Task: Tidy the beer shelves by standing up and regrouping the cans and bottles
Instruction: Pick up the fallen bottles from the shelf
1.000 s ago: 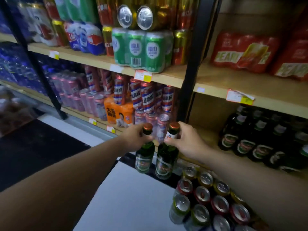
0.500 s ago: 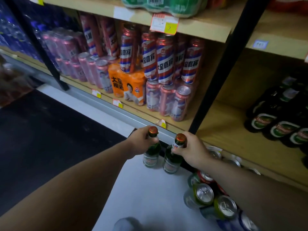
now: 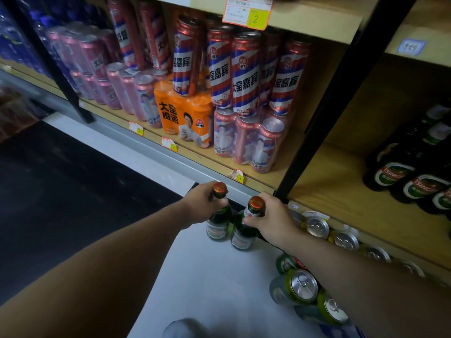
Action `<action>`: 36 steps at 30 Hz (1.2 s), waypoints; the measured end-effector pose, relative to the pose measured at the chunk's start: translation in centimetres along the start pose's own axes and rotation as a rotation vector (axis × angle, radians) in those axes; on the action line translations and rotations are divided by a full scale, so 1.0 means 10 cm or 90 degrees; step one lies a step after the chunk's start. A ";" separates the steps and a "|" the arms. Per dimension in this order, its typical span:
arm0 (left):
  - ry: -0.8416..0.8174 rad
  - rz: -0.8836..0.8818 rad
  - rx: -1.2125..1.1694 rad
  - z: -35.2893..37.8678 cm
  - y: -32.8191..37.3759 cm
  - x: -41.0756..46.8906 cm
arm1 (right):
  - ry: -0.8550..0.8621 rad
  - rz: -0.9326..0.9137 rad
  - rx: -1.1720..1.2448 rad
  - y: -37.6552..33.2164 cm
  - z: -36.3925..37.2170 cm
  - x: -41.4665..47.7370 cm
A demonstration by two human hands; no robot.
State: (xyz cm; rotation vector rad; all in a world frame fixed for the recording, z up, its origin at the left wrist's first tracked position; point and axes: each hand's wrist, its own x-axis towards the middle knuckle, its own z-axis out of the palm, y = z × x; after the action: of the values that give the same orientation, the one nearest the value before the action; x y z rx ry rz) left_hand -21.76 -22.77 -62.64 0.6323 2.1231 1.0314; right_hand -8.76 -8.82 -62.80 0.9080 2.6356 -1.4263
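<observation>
Two green beer bottles with red caps stand side by side, low over the white floor in front of the bottom shelf. My left hand (image 3: 200, 206) grips the neck of the left bottle (image 3: 218, 225). My right hand (image 3: 273, 219) grips the neck of the right bottle (image 3: 244, 234). Both bottles are upright and nearly touch each other. Whether their bases rest on the floor I cannot tell. More dark green bottles (image 3: 412, 176) of the same kind stand on the wooden shelf (image 3: 341, 191) at the right.
Red, white and blue cans (image 3: 244, 76) are stacked on wrapped packs left of a black upright post (image 3: 314, 132). An orange multipack (image 3: 185, 115) and pink cans (image 3: 117, 86) sit further left. Wrapped green cans (image 3: 302, 286) lie on the floor under my right arm. A dark mat (image 3: 61, 191) covers the floor at left.
Both hands have carried the two bottles down from shelf height to near the floor. The camera has tilted down and moved closer to the lower shelves.
</observation>
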 end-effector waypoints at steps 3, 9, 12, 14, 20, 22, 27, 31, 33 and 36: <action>-0.011 0.007 0.003 0.00 -0.01 0.00 | -0.005 -0.002 0.004 -0.02 0.02 0.01; -0.033 0.013 -0.011 -0.02 -0.03 0.01 | -0.025 0.004 -0.015 0.02 0.06 0.02; -0.041 0.013 -0.031 -0.02 -0.04 -0.01 | -0.019 0.005 -0.016 0.04 0.08 0.01; -0.037 0.004 -0.053 -0.01 -0.05 -0.02 | -0.012 0.012 -0.010 0.04 0.10 0.01; -0.012 -0.023 -0.120 0.04 -0.08 -0.06 | 0.007 0.041 0.000 0.04 0.13 0.05; -0.005 -0.029 -0.129 0.06 -0.07 -0.07 | -0.004 0.044 -0.009 0.03 0.11 0.06; -0.004 -0.041 -0.107 0.03 0.05 -0.14 | -0.054 0.060 0.009 -0.02 0.04 0.04; -0.014 -0.043 -0.064 -0.11 0.31 -0.25 | -0.067 0.076 0.047 0.00 -0.14 -0.04; -0.008 -0.027 -0.017 -0.17 0.47 -0.34 | -0.061 0.076 0.063 0.01 -0.26 -0.10; 0.025 0.034 0.026 -0.11 0.73 -0.45 | -0.040 0.077 0.056 0.06 -0.49 -0.24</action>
State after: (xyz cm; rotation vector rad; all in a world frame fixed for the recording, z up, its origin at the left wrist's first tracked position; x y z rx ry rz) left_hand -18.69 -22.19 -54.58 0.6961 2.1772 1.0393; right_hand -5.24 -5.98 -59.71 0.9939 2.4455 -1.5260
